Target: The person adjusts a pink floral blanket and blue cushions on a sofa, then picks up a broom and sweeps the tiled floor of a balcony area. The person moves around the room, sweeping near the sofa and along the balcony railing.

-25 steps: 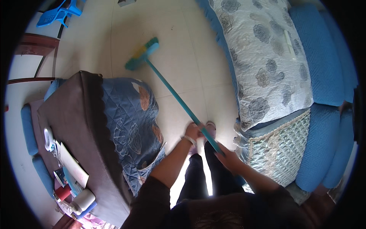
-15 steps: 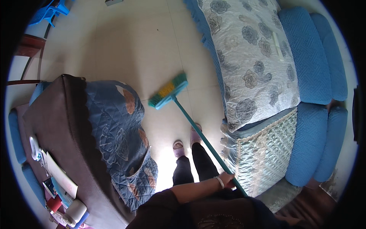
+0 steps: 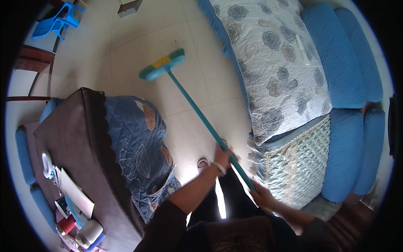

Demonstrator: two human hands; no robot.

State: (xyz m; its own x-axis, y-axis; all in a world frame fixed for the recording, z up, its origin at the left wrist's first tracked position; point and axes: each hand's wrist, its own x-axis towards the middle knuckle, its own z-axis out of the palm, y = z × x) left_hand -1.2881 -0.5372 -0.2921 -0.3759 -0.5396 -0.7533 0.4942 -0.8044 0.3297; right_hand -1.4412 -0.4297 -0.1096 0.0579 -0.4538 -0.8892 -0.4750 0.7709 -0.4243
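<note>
A broom (image 3: 195, 108) with a green handle slants from my body up and left across the tiled floor. Its head (image 3: 163, 65) has green and yellow bristles and rests on or just above the tiles; I cannot tell which. My left hand (image 3: 223, 156) is closed around the middle of the handle, a pale bracelet on its wrist. Lower down, near the handle's end, my right hand (image 3: 261, 196) also grips it. A small dark speck (image 3: 176, 41) lies on the floor just beyond the broom head.
On the right stands a blue sofa (image 3: 333, 56) with a flowered cover (image 3: 268, 84). A brown-covered table (image 3: 63, 126) with a blue quilt (image 3: 134, 143) hanging from it is on the left. Farther off are a blue plastic chair (image 3: 56, 23) and a dustpan-like box (image 3: 129, 8).
The broom head has moved away from me and to the left. My left hand is now higher up the handle, and my right hand has come into view on its lower part.
</note>
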